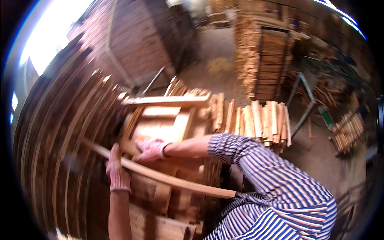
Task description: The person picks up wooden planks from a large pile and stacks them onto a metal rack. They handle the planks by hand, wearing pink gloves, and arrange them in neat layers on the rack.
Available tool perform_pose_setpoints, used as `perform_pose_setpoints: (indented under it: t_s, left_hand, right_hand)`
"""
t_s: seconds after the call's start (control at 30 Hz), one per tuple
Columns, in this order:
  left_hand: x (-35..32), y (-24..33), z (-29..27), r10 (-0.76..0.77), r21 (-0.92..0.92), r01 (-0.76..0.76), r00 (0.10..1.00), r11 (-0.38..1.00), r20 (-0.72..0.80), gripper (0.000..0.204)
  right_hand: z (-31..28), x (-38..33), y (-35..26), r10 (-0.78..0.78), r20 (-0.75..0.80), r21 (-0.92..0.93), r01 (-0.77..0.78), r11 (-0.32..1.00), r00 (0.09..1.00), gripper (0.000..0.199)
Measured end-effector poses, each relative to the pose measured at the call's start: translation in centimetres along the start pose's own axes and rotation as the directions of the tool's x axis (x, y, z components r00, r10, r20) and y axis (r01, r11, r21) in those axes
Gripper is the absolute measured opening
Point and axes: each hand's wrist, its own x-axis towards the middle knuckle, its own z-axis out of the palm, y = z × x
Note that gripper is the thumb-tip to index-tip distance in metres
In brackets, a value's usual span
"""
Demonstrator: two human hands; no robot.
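A long, narrow wooden strip (176, 182) runs slantwise across the stacked wood in front of me, its near end close to my striped shirt. My left hand (118, 172), in a pinkish knit glove, is closed around this strip toward its far left part. Just beyond the strip my right hand (151, 150), gloved alike, reaches left with bent fingers on a short piece of wood (129, 148). The fingertips there are partly blurred. Beneath both hands lies a frame-like stack of boards (162, 196), with one thick wooden bar (166, 101) across its far end.
Tall rows of upright boards (60, 152) crowd the left side. Bundled sticks (260, 120) lie to the right of the stack. Farther off stand a high wood pile (266, 60), a brick wall (132, 36), a blue-grey metal stand (306, 96) and a rack of slats (348, 132).
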Motion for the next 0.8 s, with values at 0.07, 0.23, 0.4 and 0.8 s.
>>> perform_pose_setpoints:
  t_s: [0.07,0.23,0.4,0.8]
  left_hand:
    - [-1.4,0.7,-0.2,-0.047,-0.059,0.04,0.993,0.997,-0.107,0.049]
    - [-3.2,1.3,-11.3,0.187,-0.107,-0.207,0.968,0.973,-0.167,0.058]
    - [-13.3,2.6,-20.5,0.289,-0.017,-0.319,0.877,0.948,-0.384,0.063]
    - [-13.1,-3.0,-27.2,0.131,-0.001,-0.155,0.838,0.988,-0.529,0.057]
  right_hand:
    - [-0.5,-1.4,0.1,-0.075,0.028,-0.034,0.076,0.996,0.997,0.067]
    - [-3.5,-1.1,-0.8,-0.168,0.033,-0.349,0.169,0.922,0.985,0.053]
    - [-9.6,3.4,1.9,0.082,-0.038,-0.343,-0.09,0.935,0.996,0.039]
    - [-12.9,9.1,10.8,0.165,-0.364,-0.547,-0.354,0.758,0.917,0.06]
